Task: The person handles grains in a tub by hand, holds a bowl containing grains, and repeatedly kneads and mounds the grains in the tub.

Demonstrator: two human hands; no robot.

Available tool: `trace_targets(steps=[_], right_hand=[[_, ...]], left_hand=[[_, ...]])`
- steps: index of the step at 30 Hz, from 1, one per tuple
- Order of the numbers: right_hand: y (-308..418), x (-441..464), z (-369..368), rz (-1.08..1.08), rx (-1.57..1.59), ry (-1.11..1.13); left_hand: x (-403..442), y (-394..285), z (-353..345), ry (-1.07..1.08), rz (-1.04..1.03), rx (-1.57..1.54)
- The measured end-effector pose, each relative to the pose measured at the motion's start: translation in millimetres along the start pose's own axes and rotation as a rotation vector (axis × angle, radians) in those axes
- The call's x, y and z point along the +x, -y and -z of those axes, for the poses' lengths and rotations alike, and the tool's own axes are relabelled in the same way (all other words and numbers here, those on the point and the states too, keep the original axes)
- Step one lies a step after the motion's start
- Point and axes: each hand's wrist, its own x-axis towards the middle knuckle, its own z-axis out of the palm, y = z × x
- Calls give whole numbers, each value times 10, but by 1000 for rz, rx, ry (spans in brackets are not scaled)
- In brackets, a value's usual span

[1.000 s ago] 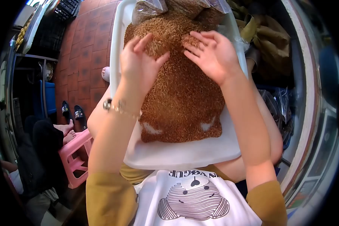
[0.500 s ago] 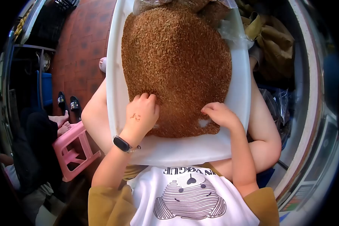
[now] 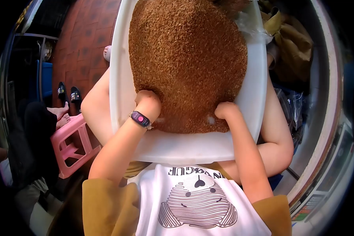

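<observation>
A large heap of reddish-brown grains (image 3: 188, 59) lies in a long white tray (image 3: 177, 151) across my lap. My left hand (image 3: 148, 100), below a wrist with a dark smart band, is pushed into the heap's near left side, its fingers buried in grains. At the near right side my right hand (image 3: 225, 110) is sunk in as well, and its fingers are hidden. Small bare patches of tray show beside both hands. A clear plastic bag (image 3: 251, 25) lies at the tray's far right.
To the left are a pink stool (image 3: 72, 145), black slippers (image 3: 75, 94), another person's feet (image 3: 59, 114) and a blue container (image 3: 46, 78). An olive-brown sack (image 3: 293, 47) and plastic bags (image 3: 297, 108) lie to the right.
Both hands came down from above the heap's far part to its near edge, then pushed into the grains. Their fingers, spread at first, are now buried.
</observation>
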Motion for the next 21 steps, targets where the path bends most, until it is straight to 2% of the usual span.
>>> trace_targets(steps=[2, 6, 9, 13, 16, 21], right_hand=[[6, -41, 6, -43, 132, 148], [62, -119, 101, -127, 393, 438], [73, 33, -22, -202, 497, 494], [82, 26, 14, -159, 564, 529], [98, 109, -71, -119, 731, 545], [241, 50, -189, -113, 1198, 566]], left_hand=[[197, 1, -270, -74, -117, -1], [266, -84, -344, -42, -193, -75], [287, -124, -403, 6, -222, -148], [278, -137, -436, 68, -244, -336], [276, -145, -459, 129, -246, -631], [224, -303, -621, 351, -297, -1480]])
